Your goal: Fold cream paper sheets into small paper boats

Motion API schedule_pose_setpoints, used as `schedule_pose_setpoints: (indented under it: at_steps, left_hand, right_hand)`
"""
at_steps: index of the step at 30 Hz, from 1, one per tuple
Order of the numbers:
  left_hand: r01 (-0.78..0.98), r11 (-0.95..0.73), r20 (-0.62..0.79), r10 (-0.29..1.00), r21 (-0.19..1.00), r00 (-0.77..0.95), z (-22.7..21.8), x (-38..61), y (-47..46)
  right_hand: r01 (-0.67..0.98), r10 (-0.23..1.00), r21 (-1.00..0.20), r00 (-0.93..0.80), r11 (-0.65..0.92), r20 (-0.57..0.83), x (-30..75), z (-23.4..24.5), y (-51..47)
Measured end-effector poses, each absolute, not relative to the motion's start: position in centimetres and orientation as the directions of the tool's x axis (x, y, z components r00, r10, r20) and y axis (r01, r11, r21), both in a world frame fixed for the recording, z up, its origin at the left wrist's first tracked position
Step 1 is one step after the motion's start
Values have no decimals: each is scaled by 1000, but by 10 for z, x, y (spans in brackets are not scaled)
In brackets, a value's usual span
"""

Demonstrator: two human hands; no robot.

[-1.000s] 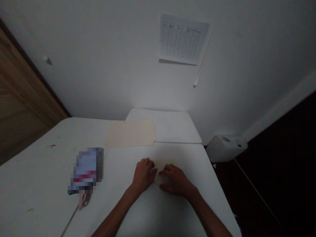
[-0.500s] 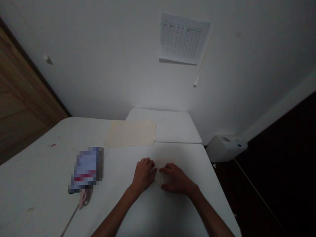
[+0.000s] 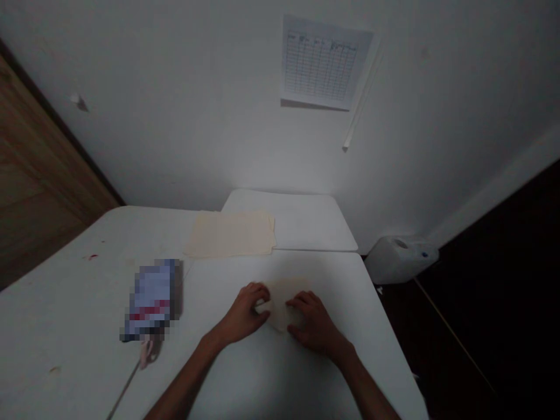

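Note:
A small cream sheet point(image 3: 279, 294), which looks like folded paper, lies on the white table between my hands. My left hand point(image 3: 249, 309) is at its left side, with thumb and fingers closing on a pale flap or edge. My right hand point(image 3: 314, 321) rests on the right part of the sheet, thumb and fingers apart, covering some of it. A pointed corner of the sheet faces me. Farther back lies a flat stack of larger cream sheets point(image 3: 231, 234).
A blurred-out blue and red item point(image 3: 151, 297) with a pink strap point(image 3: 146, 353) lies left on the white table point(image 3: 79, 303). A white board point(image 3: 301, 219) adjoins at the back. Right of the table stands a white plastic container point(image 3: 394, 262). A printed chart point(image 3: 324, 64) hangs on the wall.
My left hand has shifted slightly left, with a pale flap or edge now showing between its thumb and fingers. My right hand stays nearly in place. More of the small sheet shows.

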State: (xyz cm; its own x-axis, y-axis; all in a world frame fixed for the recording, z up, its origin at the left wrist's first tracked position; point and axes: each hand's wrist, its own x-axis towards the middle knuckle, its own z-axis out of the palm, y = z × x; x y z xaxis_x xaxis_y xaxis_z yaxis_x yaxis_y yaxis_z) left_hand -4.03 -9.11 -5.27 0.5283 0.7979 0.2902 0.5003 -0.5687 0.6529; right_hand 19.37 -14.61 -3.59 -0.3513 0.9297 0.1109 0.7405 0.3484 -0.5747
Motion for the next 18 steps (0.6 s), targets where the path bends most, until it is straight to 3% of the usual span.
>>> schedule_pose_setpoints:
  at_steps: [8, 18]
  left_hand:
    - [452, -533, 257, 802, 715, 539, -45, -42, -90]
    - [597, -539, 253, 830, 594, 497, -48, -29, -84]
  right_hand:
    - [731, 940, -591, -269, 341, 210, 187, -45, -158]
    - [749, 950, -584, -232, 312, 209, 182, -48, -161]
